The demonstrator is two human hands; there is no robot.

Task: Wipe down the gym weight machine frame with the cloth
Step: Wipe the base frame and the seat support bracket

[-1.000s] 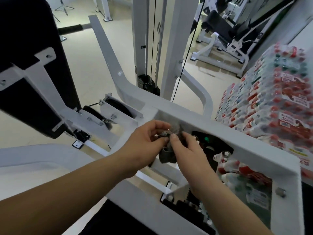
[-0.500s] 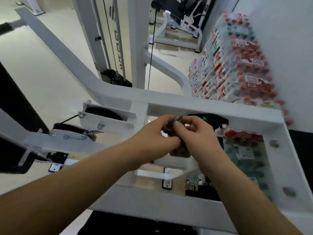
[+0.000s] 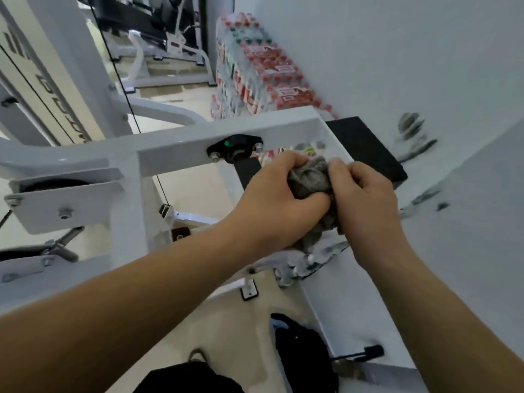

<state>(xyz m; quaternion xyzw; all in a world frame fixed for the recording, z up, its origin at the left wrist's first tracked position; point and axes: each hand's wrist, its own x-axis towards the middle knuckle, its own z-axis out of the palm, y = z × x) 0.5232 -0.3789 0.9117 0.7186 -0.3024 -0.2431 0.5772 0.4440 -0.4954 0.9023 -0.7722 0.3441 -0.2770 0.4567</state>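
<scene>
Hands meet over the white painted steel machine frame (image 3: 181,146): the left hand (image 3: 279,202) and the right hand (image 3: 365,199) both have fingers curled round a crumpled grey cloth (image 3: 310,178), bunched between them just beside the frame's right corner. Shrink-wrapped packs of red-capped bottles (image 3: 255,78) are stacked against the wall beyond

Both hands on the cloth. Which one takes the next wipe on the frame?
Likely right: the right hand grips the cloth over the frame's side bar; the left hand holds it over the open gap.
</scene>
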